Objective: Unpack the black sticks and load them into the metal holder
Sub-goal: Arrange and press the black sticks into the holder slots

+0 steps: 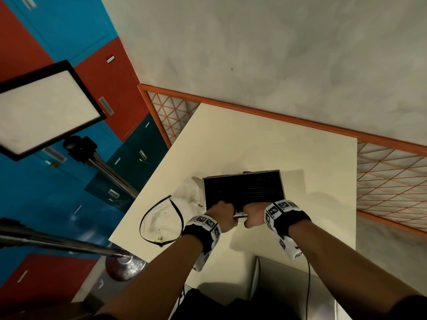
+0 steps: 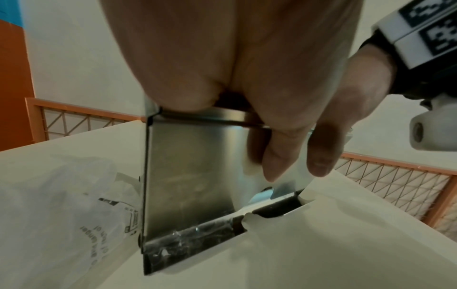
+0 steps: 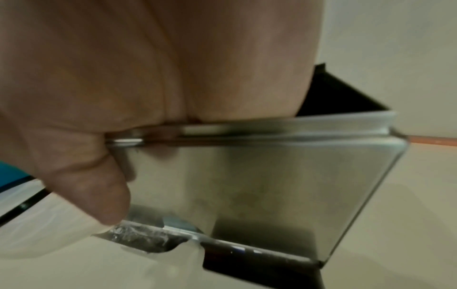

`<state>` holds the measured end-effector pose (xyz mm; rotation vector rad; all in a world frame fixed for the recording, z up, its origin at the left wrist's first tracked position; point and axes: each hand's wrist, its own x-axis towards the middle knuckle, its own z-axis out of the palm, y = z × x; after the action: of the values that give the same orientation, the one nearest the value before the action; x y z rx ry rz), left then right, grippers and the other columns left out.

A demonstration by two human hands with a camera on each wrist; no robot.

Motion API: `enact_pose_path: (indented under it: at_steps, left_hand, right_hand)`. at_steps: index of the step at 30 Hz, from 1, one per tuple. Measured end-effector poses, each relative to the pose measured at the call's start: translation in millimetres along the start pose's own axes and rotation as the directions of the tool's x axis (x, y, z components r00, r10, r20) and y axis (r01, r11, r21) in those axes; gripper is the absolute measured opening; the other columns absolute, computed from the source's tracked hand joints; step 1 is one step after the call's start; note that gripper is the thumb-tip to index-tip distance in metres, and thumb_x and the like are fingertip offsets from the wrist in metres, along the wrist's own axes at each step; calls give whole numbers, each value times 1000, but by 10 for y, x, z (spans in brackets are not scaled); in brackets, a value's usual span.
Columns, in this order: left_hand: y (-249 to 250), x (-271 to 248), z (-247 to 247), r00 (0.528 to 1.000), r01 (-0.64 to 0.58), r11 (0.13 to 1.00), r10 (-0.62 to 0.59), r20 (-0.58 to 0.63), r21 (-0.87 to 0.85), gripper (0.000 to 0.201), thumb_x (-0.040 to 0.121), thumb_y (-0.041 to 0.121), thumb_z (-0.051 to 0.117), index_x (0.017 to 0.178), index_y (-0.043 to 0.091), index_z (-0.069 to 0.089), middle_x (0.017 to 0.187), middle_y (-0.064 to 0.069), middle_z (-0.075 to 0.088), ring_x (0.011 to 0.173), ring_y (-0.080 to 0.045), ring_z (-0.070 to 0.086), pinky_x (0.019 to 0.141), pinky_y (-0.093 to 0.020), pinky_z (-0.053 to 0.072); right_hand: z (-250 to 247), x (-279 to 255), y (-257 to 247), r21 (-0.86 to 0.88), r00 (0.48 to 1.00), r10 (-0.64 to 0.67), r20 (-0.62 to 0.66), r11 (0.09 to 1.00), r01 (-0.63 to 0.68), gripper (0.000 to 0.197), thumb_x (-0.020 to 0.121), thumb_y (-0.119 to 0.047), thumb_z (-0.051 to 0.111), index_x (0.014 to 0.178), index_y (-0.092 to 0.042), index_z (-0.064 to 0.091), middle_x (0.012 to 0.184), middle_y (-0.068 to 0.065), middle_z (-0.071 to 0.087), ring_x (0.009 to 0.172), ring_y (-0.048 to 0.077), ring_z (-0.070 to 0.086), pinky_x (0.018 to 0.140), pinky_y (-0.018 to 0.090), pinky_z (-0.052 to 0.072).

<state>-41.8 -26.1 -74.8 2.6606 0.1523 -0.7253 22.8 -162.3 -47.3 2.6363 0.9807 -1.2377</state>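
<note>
The metal holder [image 1: 282,182] is a shiny open-topped box standing on the cream table [image 1: 254,144]. Black sticks [image 1: 245,189] fill it and lie flat inside. My left hand [image 1: 222,212] and right hand [image 1: 253,212] both grip its near rim, side by side, fingers curled inside and thumbs on the outer wall. The left wrist view shows the left hand [image 2: 222,58] over the rim of the holder [image 2: 188,185]. In the right wrist view the right hand [image 3: 148,68] clamps the rim of the holder [image 3: 272,185], with black sticks [image 3: 329,93] behind it.
A crumpled clear plastic bag [image 1: 166,218] with a black strip loop [image 1: 141,224] lies left of the holder. A grey metal sheet [image 1: 288,285] sits at the table's near edge. An orange mesh fence [image 1: 390,181] runs behind. A light panel [image 1: 46,109] on a tripod stands at left.
</note>
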Motion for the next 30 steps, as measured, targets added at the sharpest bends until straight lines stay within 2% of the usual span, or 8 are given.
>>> enact_pose_path:
  at_steps: [2, 5, 8, 13, 17, 21, 26, 30]
  left_hand:
    - [26, 16, -4, 999, -2, 999, 0, 32, 47, 41, 96, 36, 61, 126, 9, 62, 123, -19, 63, 109, -39, 64, 90, -40, 53]
    - [55, 15, -40, 999, 17, 997, -19, 26, 69, 41, 98, 37, 57, 128, 8, 61, 127, -19, 63, 114, -40, 63, 95, -43, 53]
    - [65, 15, -75, 1000, 23, 997, -24, 13, 68, 40, 97, 36, 58, 124, 8, 64, 122, -19, 66, 109, -39, 65, 91, -42, 55]
    - [67, -2, -98, 999, 30, 997, -28, -35, 74, 40, 96, 35, 59, 123, 7, 63, 121, -19, 65, 107, -39, 66, 87, -39, 55]
    - [63, -15, -66, 997, 23, 998, -19, -72, 57, 38, 93, 35, 62, 123, 11, 65, 119, -17, 67, 106, -38, 66, 89, -41, 56]
    - [63, -25, -49, 995, 11, 999, -6, -99, 49, 36, 93, 34, 61, 120, 11, 66, 114, -15, 68, 103, -37, 67, 86, -40, 57]
    - [64, -28, -49, 995, -7, 998, 13, -96, 66, 33, 93, 33, 60, 118, 11, 64, 112, -14, 68, 99, -36, 67, 83, -38, 56]
    - [61, -36, -32, 995, -9, 999, 14, -103, 42, 34, 93, 33, 60, 120, 12, 63, 111, -13, 68, 99, -36, 67, 83, -38, 56]
  right_hand:
    - [-6, -15, 39, 6, 999, -17, -31, 1000, 17, 30, 82, -26, 63, 105, -7, 62, 88, 7, 59, 75, 24, 54, 65, 29, 41]
    - [-19, -32, 77, -4, 995, -45, -85, 999, 45, 33, 82, -22, 63, 112, -8, 61, 101, 12, 66, 82, 27, 58, 67, 27, 40]
    - [-7, -25, 121, 16, 990, -59, -129, 998, 62, 35, 83, -20, 61, 117, -10, 60, 108, 12, 67, 95, 30, 63, 69, 27, 41]
    - [-20, -65, 219, 73, 986, -58, -154, 995, 70, 38, 87, -24, 58, 124, -15, 56, 109, 10, 67, 96, 29, 62, 74, 29, 45]
    - [-10, -111, 301, 101, 980, -45, -195, 993, 66, 39, 85, -30, 61, 123, -22, 57, 109, 5, 67, 100, 29, 63, 85, 36, 52]
    - [24, -135, 316, 82, 973, -52, -226, 994, 72, 34, 85, -35, 59, 118, -26, 61, 110, 3, 68, 102, 28, 64, 89, 38, 52]
    - [70, -185, 323, 44, 966, -49, -254, 997, 63, 29, 88, -33, 54, 115, -30, 63, 107, 2, 69, 99, 27, 65, 84, 33, 53]
    - [137, -253, 330, 13, 938, -44, -343, 999, 51, 30, 89, -30, 51, 115, -32, 64, 102, 3, 70, 93, 28, 67, 76, 32, 52]
